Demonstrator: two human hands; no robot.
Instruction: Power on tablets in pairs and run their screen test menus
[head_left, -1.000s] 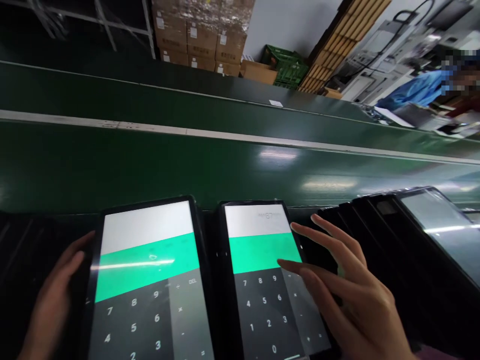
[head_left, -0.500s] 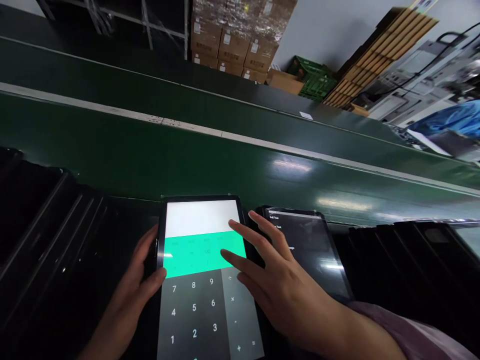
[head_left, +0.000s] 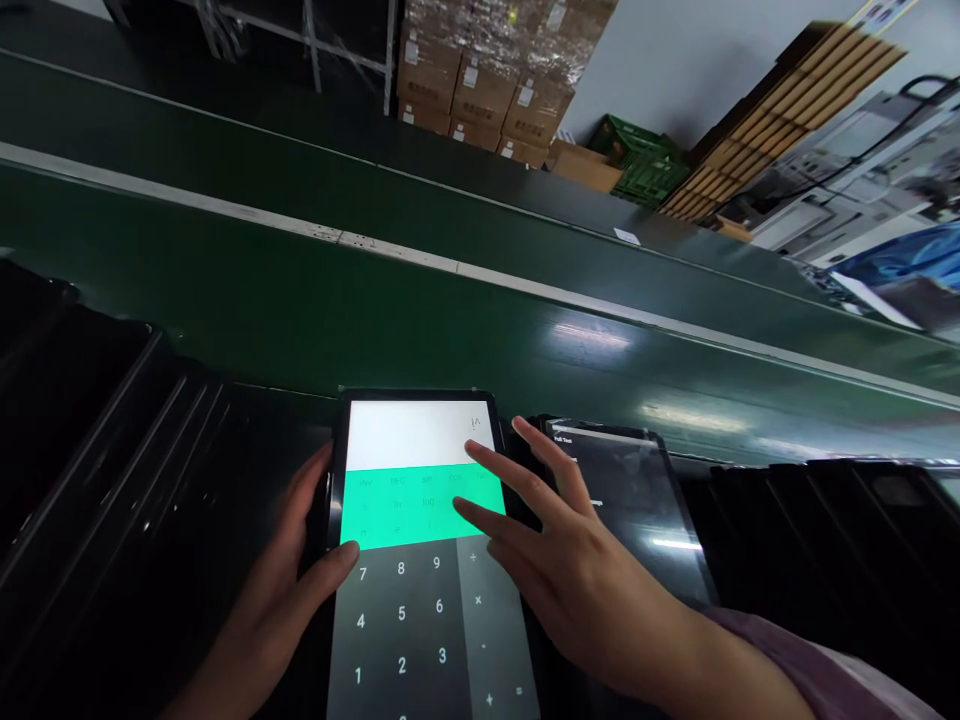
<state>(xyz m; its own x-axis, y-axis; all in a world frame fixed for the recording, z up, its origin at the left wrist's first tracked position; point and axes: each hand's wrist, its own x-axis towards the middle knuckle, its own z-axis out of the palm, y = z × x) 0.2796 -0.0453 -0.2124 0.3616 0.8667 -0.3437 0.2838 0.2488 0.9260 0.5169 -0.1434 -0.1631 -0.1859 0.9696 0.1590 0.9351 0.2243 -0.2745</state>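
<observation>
Near the front edge of the green counter (head_left: 375, 330), a lit tablet (head_left: 416, 590) was set between the two hands, with its bottom end cut off from view. Its left side was held by the left hand (head_left: 281, 600): the thumb was laid over the edge, close to the 7, and the other fingers were curled at the side, partly hidden. Nothing was gripped by the right hand (head_left: 592, 580). Its fingers were spread wide, and two fingertips were held at the green band and the white part above it. Whether the glass was touched could not be told.

On the screen, big number keys were shown below the green band, and a small mark, too small to be read well, was shown up in the white part. From this, it seemed that the keys in the green band were being tapped. For a next tap, the tablet would need to be kept firm by the left hand, and one fingertip would need to be put down lightly on one small key.

Just to the right, a darker tablet (head_left: 637, 510) was partly covered by the right hand and arm.
</observation>
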